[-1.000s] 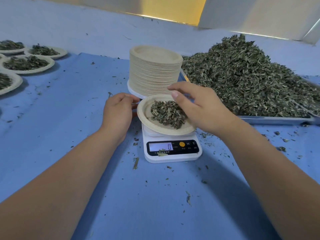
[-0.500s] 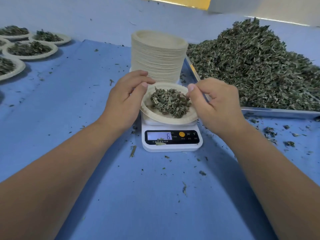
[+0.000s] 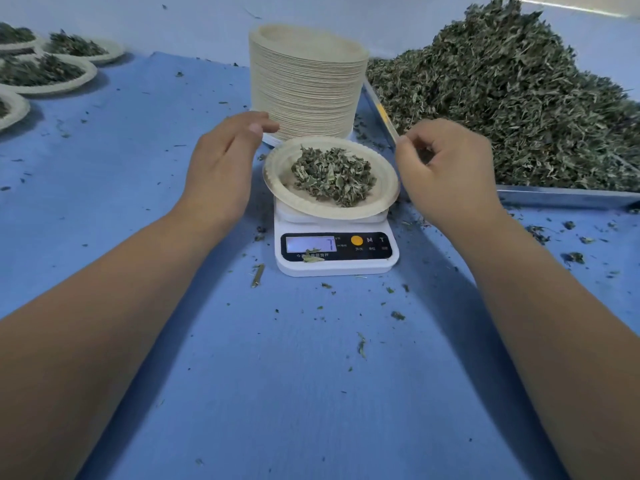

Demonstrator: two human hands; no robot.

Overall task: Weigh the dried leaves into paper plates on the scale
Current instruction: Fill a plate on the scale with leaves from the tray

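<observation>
Both hands now off round beige paper plate of dried green leaves on white digital scale; left hand open, right hand curled, contents unclear. Reading likely valid.

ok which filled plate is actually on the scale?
The centre plate, resting atop the white scale; the other filled plates lie far left on the blue cloth.

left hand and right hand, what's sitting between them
In the head view, the paper plate of dried leaves sits on the scale between the left hand and the right hand.
</observation>
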